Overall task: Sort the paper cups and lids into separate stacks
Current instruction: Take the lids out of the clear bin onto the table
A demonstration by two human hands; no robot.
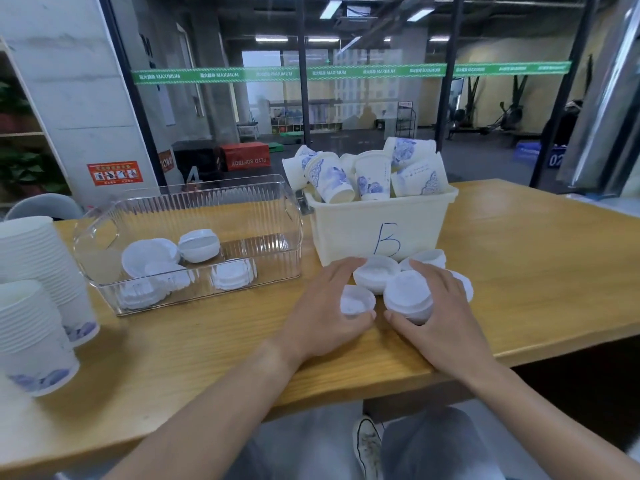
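— What are you handling there, in front of the bin?

— The loose lids (375, 277). They are lying in a small cluster on the wooden surface (214, 341), just in front of the cream bin marked B (381, 230), which is holding the printed paper cups (369, 176). More lids are already sitting in the clear ribbed tub (242, 202) to my left, and two tall stacks of nested cups (38, 271) are standing at the far left edge.

— How do you expect the lids to behave?

— Very light, I am guessing, thin and a bit springy, so a hard squeeze could buckle a rim. They look smooth too, so I am judging that they will slide over each other easily. The rim edge is where I am taking hold, thumb on one side, fingers across on the other.

— And your hands at this moment?

— My right hand (440, 306) is curling over a short stack of lids (408, 297), thumb at the near edge and fingers (424, 268) wrapping the far side, so it is gripping that stack. My left hand (325, 306) is lying palm down with fingers mostly straight, reaching toward the cluster, while its thumb is touching a single upturned lid (356, 301); it is relaxed, not clasping anything. Both forearms are coming in low over the near edge, wrists close together.
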